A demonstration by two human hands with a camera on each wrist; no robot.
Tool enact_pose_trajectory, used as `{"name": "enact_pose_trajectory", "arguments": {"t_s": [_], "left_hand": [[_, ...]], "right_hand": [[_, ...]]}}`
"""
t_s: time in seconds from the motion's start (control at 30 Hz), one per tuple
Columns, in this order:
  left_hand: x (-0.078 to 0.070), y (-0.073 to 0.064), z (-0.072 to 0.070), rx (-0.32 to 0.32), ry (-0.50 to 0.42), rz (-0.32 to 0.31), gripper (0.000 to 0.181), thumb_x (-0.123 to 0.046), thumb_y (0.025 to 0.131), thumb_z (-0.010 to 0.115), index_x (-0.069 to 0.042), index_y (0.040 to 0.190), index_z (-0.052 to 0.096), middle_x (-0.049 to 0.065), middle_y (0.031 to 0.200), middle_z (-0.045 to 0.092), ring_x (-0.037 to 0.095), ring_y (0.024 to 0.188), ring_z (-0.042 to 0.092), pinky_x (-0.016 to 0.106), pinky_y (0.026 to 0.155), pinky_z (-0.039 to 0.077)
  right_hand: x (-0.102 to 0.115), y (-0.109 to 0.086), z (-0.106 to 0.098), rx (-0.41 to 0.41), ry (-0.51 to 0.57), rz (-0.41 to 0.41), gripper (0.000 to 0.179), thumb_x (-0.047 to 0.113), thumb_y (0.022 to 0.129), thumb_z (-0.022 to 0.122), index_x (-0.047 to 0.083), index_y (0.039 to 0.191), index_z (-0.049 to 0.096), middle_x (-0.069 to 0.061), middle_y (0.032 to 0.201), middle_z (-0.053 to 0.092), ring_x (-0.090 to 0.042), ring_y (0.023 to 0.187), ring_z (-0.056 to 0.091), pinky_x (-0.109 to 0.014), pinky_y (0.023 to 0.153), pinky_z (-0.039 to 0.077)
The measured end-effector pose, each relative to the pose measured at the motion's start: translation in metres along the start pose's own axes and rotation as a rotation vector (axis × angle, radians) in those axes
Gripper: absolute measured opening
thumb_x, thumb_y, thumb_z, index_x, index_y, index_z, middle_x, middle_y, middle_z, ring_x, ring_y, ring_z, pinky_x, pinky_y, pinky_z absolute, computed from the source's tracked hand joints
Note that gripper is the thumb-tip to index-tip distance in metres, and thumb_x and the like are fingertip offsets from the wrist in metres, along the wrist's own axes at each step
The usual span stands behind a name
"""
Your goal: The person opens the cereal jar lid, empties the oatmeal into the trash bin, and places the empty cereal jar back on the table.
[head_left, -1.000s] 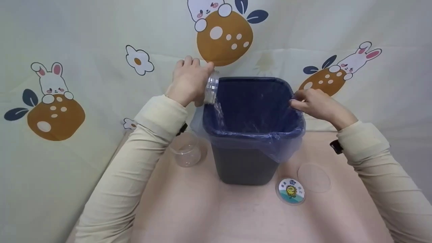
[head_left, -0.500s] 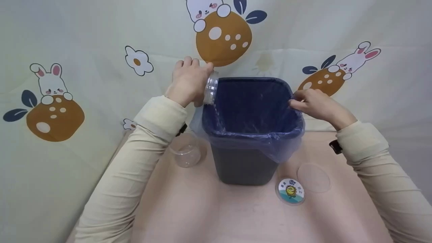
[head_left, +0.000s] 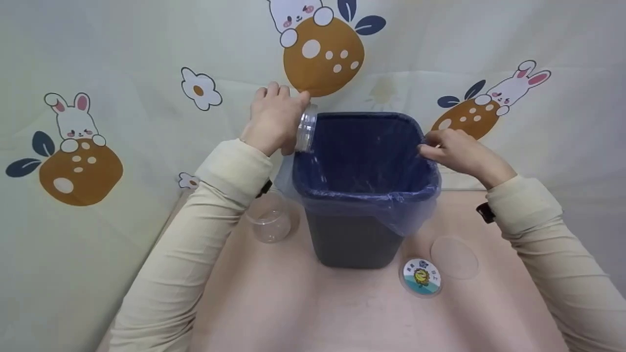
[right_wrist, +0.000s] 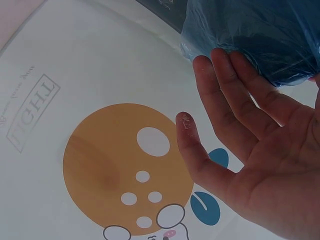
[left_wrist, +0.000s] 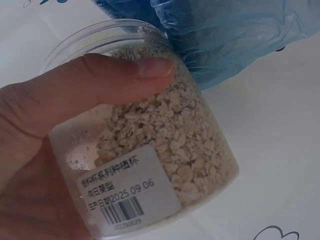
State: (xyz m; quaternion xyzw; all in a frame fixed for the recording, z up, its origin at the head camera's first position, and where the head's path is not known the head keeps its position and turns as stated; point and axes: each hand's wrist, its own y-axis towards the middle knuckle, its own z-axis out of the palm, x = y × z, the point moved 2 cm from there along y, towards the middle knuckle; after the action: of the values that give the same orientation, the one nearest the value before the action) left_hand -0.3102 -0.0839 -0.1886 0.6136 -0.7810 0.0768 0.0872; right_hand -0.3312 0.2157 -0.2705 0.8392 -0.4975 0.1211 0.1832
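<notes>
My left hand (head_left: 276, 117) grips a clear plastic jar (left_wrist: 210, 150) tipped on its side, mouth over the left rim of a grey trash can (head_left: 354, 239) lined with a blue plastic bag (head_left: 406, 212). Beige flakes (left_wrist: 170, 130) fill much of the jar, which bears a white barcode label (left_wrist: 127, 192). Some bits show against the liner under its mouth. My right hand (head_left: 457, 151) holds the can's right rim, thumb at the inner side. In the right wrist view its other fingers (right_wrist: 220, 95) extend loosely beside the bag outside.
An uncovered clear jar (head_left: 271, 225) stands left of the can. To the right lie a round lid with a sunflower picture (head_left: 421, 277) and a clear disc (head_left: 455, 257). A cloth with rabbit and orange prints (head_left: 146, 49) hangs behind the pink table (head_left: 342, 313).
The stream of flakes falling from the jar's mouth has thinned to a few bits. Both hands, the jar and the trash can have stayed nearly in place.
</notes>
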Motion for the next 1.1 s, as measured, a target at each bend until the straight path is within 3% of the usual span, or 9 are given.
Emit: {"name": "enact_pose_trajectory", "arguments": {"t_s": [0.57,1.1], "left_hand": [[-0.0004,-0.0006,-0.0001,-0.005,-0.005,0.006,0.088,-0.012,0.062,0.086,-0.011,0.136,0.038,0.021,0.126,0.045,0.037,0.119,0.035,0.049,0.103,0.028],[-0.0002,-0.0008,-0.0003,0.011,0.006,0.002,0.086,-0.012,0.063,0.086,-0.011,0.135,0.038,0.021,0.125,0.045,0.037,0.119,0.034,0.048,0.102,0.028]], "right_hand": [[-0.0025,0.0006,-0.0006,0.025,-0.002,-0.073,0.033,0.026,0.099,0.055,-0.005,0.099,0.067,-0.014,0.086,0.069,-0.026,0.077,0.063,-0.043,0.070,0.047],[-0.0005,-0.0003,0.0000,0.007,0.008,-0.051,0.034,0.027,0.098,0.057,-0.004,0.100,0.068,-0.015,0.089,0.069,-0.029,0.081,0.064,-0.047,0.073,0.048]]}}
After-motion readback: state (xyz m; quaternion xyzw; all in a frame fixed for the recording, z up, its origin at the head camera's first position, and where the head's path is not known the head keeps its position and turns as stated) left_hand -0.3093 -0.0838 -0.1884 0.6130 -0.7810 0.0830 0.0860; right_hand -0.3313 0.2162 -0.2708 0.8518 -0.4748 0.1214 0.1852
